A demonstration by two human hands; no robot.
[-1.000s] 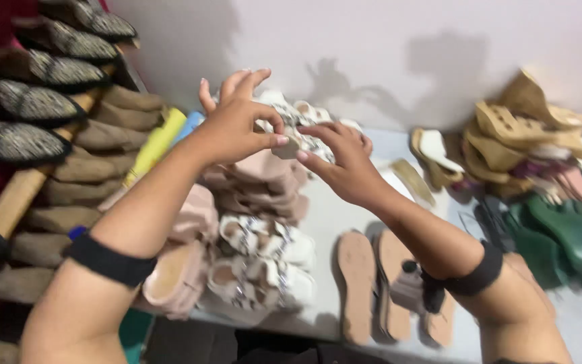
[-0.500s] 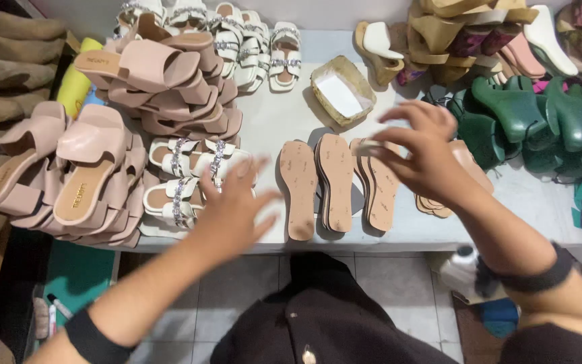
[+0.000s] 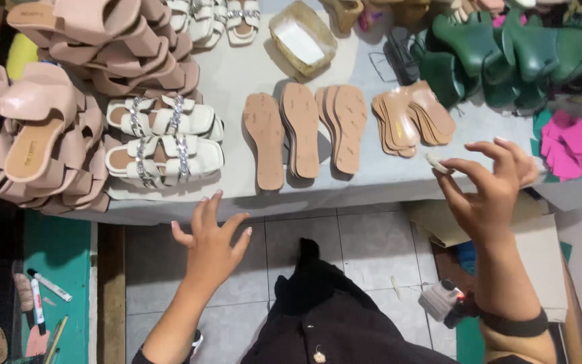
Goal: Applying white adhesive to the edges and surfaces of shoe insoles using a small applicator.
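My left hand (image 3: 211,237) hovers open with fingers spread, just off the near edge of the grey table (image 3: 250,81), holding nothing. Just beyond it lie white strappy sandals (image 3: 163,138) with silver chains. My right hand (image 3: 490,185) is raised at the table's right front edge, fingers apart and empty, near a fanned stack of tan insoles (image 3: 412,120). Brown flat soles (image 3: 302,128) lie side by side in the table's middle, between my two hands and farther back.
Piles of pink slide sandals (image 3: 42,128) fill the left. Green heels (image 3: 493,54) and pink cut-outs (image 3: 570,145) sit at the right. A small woven tray (image 3: 302,37) stands at the back. Markers (image 3: 45,293) lie on a teal mat; cardboard (image 3: 540,249) sits below the right hand.
My view has tilted down further. Both hands have pulled back from over the soles toward me, the left to the table's near edge, the right out to the right.
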